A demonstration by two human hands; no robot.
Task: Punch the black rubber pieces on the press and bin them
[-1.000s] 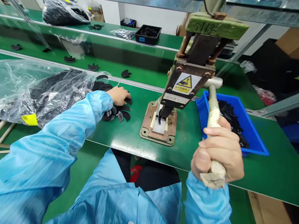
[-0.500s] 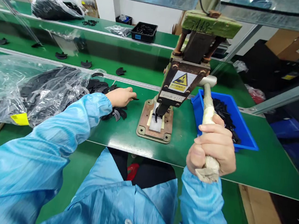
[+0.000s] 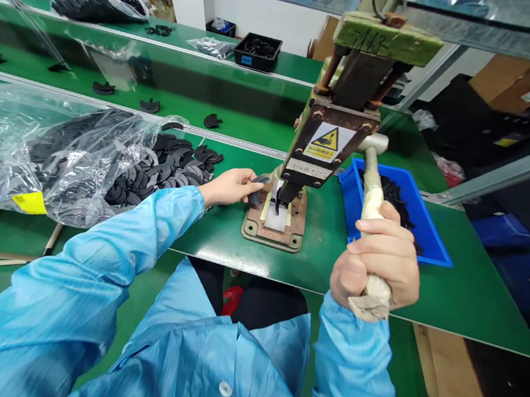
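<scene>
Head view, first speaker: What are the two hands on?

Second speaker: The right hand (image 3: 377,264) is closed in a fist around the wrapped lower end of the press lever (image 3: 372,199), which slants up to the head of the hand press (image 3: 336,130). The left hand (image 3: 230,186) reaches in from the left and pinches a flat black part (image 3: 260,186) between thumb and fingers.

First: Where is that part, exactly?

Second: At the left edge of the press's base plate (image 3: 254,226), just beside the black punch that hangs over a pale pad on the plate. I cannot tell whether the part touches the plate.

First: And the press itself?

Second: It stands upright on the green bench (image 3: 465,300), with a yellow warning label on its front.

First: What lies around it?

Second: Left of the hand, a loose pile of black parts (image 3: 173,161) spills onto the bench from a clear plastic bag (image 3: 34,144) that bears a yellow sticker. Right of the press, touching the bench, sits a blue bin (image 3: 408,210) holding more black pieces; the lever crosses in front of it.

First: Further back?

Second: Single black parts lie apart along a green conveyor (image 3: 236,118), and beyond it stands a black tray (image 3: 258,53) beside another filled bag.
</scene>
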